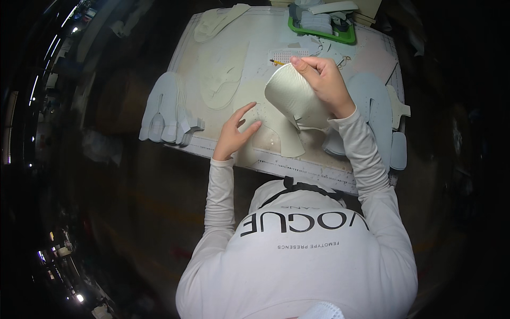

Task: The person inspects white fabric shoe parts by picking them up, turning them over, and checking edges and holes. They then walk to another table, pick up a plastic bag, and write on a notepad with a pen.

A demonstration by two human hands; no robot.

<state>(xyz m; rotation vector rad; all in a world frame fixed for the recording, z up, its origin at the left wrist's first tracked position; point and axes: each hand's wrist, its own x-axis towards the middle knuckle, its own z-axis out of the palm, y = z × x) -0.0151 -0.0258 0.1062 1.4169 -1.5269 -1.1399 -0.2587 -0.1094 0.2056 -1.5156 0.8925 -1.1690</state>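
Note:
My right hand (325, 82) grips the upper edge of a cream, leather-like cut piece (297, 95), its thumb lying along the rim. The piece is lifted and curls over, and its lower end hangs down close to the table. Just left of it, my left hand (234, 134) has its fingers spread, and nothing shows in them. Its fingertips are beside another pale cut piece (258, 112) low on the table; whether they touch it I cannot tell. A yellow pencil-like stick (277, 62) lies behind the held piece.
Stacked blue-grey cut pieces (169, 101) sit at the table's left edge, with more blue-grey pieces (376, 103) on the right. Flat cream pieces (219, 74) lie toward the back left. A green basket (348, 37) of scraps stands at the back. Printed markings line the table's front edge (319, 173).

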